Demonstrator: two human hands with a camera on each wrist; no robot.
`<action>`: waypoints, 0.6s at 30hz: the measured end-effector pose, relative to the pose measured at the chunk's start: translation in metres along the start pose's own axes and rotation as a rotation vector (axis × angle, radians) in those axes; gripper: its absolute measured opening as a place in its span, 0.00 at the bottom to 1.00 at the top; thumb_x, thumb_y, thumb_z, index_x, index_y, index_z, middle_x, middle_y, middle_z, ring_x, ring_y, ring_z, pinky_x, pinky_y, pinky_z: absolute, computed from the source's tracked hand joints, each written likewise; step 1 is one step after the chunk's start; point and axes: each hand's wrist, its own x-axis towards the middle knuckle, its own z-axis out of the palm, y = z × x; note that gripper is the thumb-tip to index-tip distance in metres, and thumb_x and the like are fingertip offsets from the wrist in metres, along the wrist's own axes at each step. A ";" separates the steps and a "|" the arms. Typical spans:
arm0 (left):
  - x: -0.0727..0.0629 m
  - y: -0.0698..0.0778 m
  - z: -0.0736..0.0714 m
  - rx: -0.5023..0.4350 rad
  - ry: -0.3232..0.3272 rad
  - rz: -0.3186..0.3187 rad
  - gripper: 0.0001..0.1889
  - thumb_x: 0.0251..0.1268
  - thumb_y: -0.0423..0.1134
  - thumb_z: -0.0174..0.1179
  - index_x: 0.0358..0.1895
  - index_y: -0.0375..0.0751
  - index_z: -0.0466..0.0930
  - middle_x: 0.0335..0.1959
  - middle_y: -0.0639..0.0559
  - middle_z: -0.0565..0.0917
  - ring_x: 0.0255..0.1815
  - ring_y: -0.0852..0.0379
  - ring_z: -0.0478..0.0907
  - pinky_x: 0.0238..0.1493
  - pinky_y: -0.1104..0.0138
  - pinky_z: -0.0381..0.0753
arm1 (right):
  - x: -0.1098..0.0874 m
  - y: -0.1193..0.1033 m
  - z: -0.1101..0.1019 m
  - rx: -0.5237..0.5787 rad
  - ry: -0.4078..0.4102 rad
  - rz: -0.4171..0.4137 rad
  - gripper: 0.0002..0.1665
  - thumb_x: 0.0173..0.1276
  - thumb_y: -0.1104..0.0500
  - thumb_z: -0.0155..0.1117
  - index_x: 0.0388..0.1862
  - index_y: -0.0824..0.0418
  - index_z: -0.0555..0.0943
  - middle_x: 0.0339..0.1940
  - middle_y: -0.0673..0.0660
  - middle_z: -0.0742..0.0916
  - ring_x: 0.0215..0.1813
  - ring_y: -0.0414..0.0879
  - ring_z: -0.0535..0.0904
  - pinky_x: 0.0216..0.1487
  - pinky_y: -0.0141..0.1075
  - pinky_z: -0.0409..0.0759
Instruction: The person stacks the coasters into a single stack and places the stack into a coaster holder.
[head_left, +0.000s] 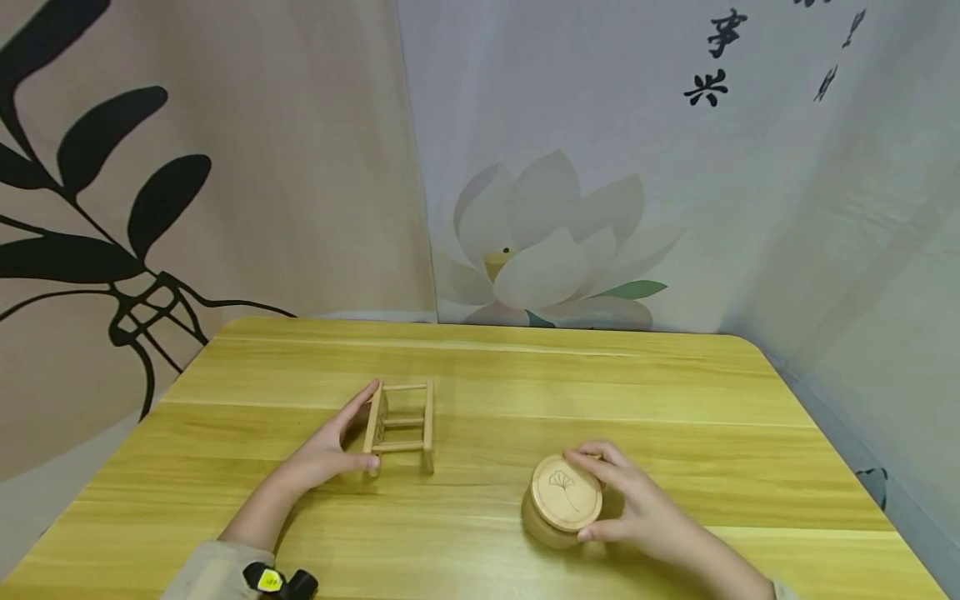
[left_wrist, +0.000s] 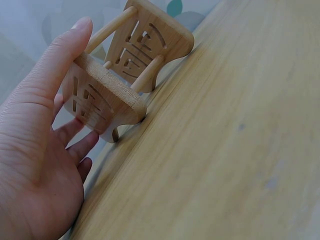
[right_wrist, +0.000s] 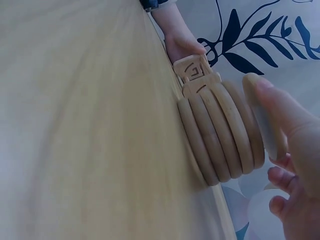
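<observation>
A small wooden coaster holder [head_left: 430,425], two carved end panels [left_wrist: 155,40] joined by dowels, stands left of the middle of the table. My left hand [head_left: 326,457] grips its near-left panel, with the thumb at one edge and the fingers at the other. To the right is a stack of round wooden coasters [right_wrist: 220,132]. The top coaster [head_left: 566,492] bears an engraved ginkgo leaf. My right hand [head_left: 637,500] pinches this coaster by its rim; in the right wrist view it tilts slightly away from the stack, leaving a gap.
The wooden table [head_left: 480,358] reaches back to a cloth backdrop [head_left: 337,167] printed with dark leaves, a lotus and characters. A dark band with a yellow display [head_left: 270,581] sits on my left wrist.
</observation>
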 end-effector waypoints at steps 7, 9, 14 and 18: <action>0.000 0.001 0.001 -0.008 -0.001 0.001 0.58 0.48 0.35 0.74 0.78 0.59 0.42 0.71 0.36 0.59 0.71 0.35 0.51 0.60 0.29 0.38 | -0.005 0.000 0.005 -0.013 0.017 0.013 0.50 0.48 0.45 0.76 0.68 0.61 0.70 0.63 0.50 0.72 0.62 0.46 0.69 0.62 0.38 0.67; 0.001 0.001 0.001 -0.009 -0.003 0.005 0.58 0.48 0.35 0.74 0.78 0.55 0.42 0.71 0.36 0.59 0.71 0.35 0.51 0.60 0.29 0.38 | -0.005 0.001 0.006 -0.007 0.021 0.012 0.50 0.48 0.45 0.76 0.68 0.62 0.70 0.63 0.51 0.72 0.61 0.46 0.69 0.62 0.38 0.67; 0.001 0.000 0.000 -0.007 -0.006 0.010 0.58 0.48 0.34 0.74 0.78 0.54 0.41 0.71 0.35 0.60 0.71 0.34 0.51 0.60 0.29 0.38 | -0.006 0.003 0.008 -0.008 0.019 0.016 0.49 0.47 0.46 0.77 0.69 0.59 0.70 0.63 0.50 0.72 0.62 0.46 0.69 0.62 0.40 0.68; 0.001 -0.001 0.000 -0.010 -0.005 0.006 0.58 0.48 0.34 0.74 0.78 0.54 0.41 0.71 0.35 0.59 0.71 0.34 0.51 0.61 0.30 0.38 | -0.007 0.006 0.009 -0.006 0.012 0.032 0.50 0.46 0.46 0.78 0.69 0.57 0.70 0.63 0.48 0.72 0.62 0.46 0.69 0.61 0.40 0.68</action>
